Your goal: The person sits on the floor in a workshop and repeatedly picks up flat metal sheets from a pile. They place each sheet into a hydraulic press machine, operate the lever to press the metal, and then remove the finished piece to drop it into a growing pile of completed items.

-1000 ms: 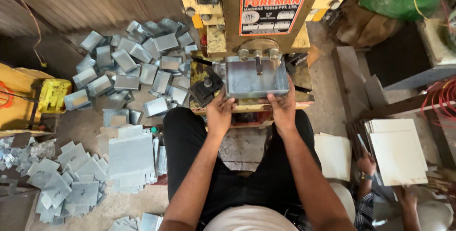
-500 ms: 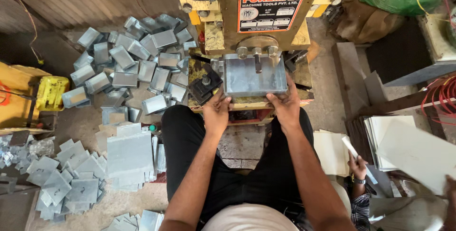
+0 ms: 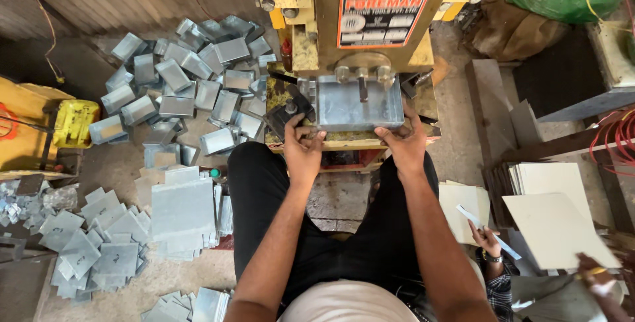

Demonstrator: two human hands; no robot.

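Note:
A grey metal sheet piece (image 3: 357,105) lies in the bed of a yellow press machine (image 3: 370,24), under its ram. My left hand (image 3: 303,148) grips the piece's near left corner, beside a black clamp block (image 3: 286,113). My right hand (image 3: 403,142) holds the near right corner. Both forearms reach forward over my black trousers.
A heap of bent metal boxes (image 3: 192,77) lies on the floor at left. Flat metal blanks (image 3: 182,206) are stacked by my left knee, with offcuts (image 3: 86,242) further left. At right another person's hand (image 3: 488,236) holds a ruler beside pale sheets (image 3: 555,223).
My hands stay on the metal piece in the press. At right, the other person has shifted a pale sheet and moved the hand with the ruler.

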